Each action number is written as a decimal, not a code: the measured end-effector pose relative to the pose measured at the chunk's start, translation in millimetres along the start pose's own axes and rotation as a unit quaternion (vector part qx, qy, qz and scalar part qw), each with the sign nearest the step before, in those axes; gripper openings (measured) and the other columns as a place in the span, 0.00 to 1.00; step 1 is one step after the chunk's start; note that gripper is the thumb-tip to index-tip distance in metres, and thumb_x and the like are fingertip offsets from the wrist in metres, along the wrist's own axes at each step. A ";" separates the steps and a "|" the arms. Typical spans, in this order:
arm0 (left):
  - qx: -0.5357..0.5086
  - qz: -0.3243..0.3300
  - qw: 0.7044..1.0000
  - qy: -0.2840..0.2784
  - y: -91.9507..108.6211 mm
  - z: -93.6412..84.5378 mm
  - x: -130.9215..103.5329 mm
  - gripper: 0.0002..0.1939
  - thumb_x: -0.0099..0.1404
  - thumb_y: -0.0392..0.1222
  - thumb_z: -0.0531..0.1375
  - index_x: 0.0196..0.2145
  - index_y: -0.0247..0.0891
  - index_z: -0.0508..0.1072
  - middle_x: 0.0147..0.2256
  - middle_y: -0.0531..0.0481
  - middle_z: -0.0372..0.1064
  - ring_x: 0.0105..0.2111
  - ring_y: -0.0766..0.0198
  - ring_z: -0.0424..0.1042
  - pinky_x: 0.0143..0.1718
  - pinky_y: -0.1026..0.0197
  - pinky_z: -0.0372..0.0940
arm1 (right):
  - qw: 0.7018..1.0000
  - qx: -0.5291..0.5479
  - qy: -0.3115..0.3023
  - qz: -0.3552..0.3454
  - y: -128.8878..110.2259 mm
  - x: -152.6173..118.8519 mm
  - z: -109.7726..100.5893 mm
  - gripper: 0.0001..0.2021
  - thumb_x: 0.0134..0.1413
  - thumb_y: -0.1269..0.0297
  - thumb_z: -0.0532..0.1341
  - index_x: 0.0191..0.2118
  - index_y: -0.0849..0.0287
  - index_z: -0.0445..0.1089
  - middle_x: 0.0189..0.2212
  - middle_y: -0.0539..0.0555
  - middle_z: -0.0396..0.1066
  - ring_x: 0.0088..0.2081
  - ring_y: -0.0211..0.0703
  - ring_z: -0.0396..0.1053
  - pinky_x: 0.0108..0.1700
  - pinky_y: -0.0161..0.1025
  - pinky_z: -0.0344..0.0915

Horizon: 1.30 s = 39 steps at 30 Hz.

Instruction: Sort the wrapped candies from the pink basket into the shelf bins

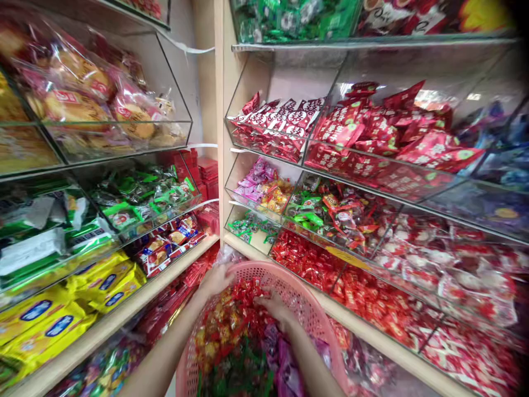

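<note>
The red sweets (247,288) lie inside the pink basket (264,270), at its far part, just to the left of the right hand (278,307), and its fingertips seem to touch them. This right hand is the nearer one; the left hand (217,280) is at the basket's far left rim. The red sweets make a loose heap, so I find no single long axis for them. The right fingers are bent over the heap, but whether they are clamped on a piece I cannot tell; for the left fingers (they are rather blurred) I also cannot tell if they close on the rim.

I count two hands, one basket and four colour groups in it: red sweets, gold sweets (221,328), green sweets (243,366) and purple packets (285,361). The single pieces overlap too much for counting.
</note>
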State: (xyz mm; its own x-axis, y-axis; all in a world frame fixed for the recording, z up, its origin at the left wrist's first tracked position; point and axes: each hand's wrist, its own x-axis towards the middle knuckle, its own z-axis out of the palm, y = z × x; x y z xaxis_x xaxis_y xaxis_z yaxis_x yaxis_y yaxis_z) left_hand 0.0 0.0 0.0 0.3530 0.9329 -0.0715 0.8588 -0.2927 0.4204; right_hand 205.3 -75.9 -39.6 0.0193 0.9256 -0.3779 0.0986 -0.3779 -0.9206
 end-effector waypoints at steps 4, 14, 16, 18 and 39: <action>-0.012 -0.005 1.000 -0.009 1.8 -2.0 0.7 0.16 0.61 0.45 0.48 0.44 0.43 0.68 0.39 0.50 0.72 0.40 0.63 0.70 0.39 0.65 0.59 | 0.998 -0.047 0.008 -0.050 1.6 -8.6 4.6 0.16 0.33 0.60 0.63 0.32 0.57 0.59 0.22 0.45 0.64 0.24 0.37 0.62 0.27 0.34 0.56; 0.012 -0.017 1.000 -0.009 5.6 -5.8 -1.6 0.18 0.61 0.47 0.47 0.46 0.43 0.67 0.37 0.48 0.72 0.38 0.60 0.70 0.36 0.64 0.60 | 0.911 -0.413 0.006 -0.005 -10.7 -18.8 28.5 0.13 0.40 0.51 0.59 0.28 0.57 0.67 0.32 0.54 0.70 0.34 0.45 0.66 0.29 0.36 0.53; 0.013 -0.022 1.000 -0.011 6.7 -6.9 -1.8 0.18 0.61 0.47 0.47 0.46 0.43 0.66 0.38 0.47 0.72 0.38 0.60 0.70 0.36 0.64 0.60 | 0.901 -0.433 0.006 -0.002 -11.5 -17.5 31.3 0.12 0.39 0.55 0.59 0.29 0.57 0.68 0.33 0.55 0.70 0.35 0.45 0.66 0.29 0.36 0.52; 0.013 -0.027 0.999 -0.014 8.2 -8.2 -2.1 0.18 0.61 0.46 0.48 0.47 0.42 0.66 0.38 0.47 0.72 0.39 0.60 0.70 0.36 0.64 0.60 | 0.901 -0.434 0.003 -0.003 -12.8 -17.5 30.2 0.10 0.39 0.56 0.59 0.28 0.57 0.68 0.32 0.54 0.71 0.33 0.44 0.66 0.28 0.35 0.51; -0.002 -0.039 0.999 -0.028 15.4 -14.8 -4.3 0.15 0.61 0.44 0.49 0.44 0.43 0.68 0.39 0.49 0.71 0.40 0.62 0.69 0.40 0.64 0.59 | 0.938 0.322 -0.059 0.109 -25.9 -40.8 -13.5 0.13 0.44 0.60 0.60 0.39 0.57 0.68 0.34 0.52 0.72 0.27 0.32 0.67 0.22 0.27 0.59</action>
State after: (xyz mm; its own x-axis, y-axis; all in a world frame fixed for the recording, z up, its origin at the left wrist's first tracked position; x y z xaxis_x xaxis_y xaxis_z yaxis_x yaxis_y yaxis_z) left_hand 6.2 -5.4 20.2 0.3057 0.9397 -0.1536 0.8830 -0.2195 0.4148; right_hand 215.4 -103.6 1.0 -0.1447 0.8305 -0.5380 -0.5179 -0.5268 -0.6740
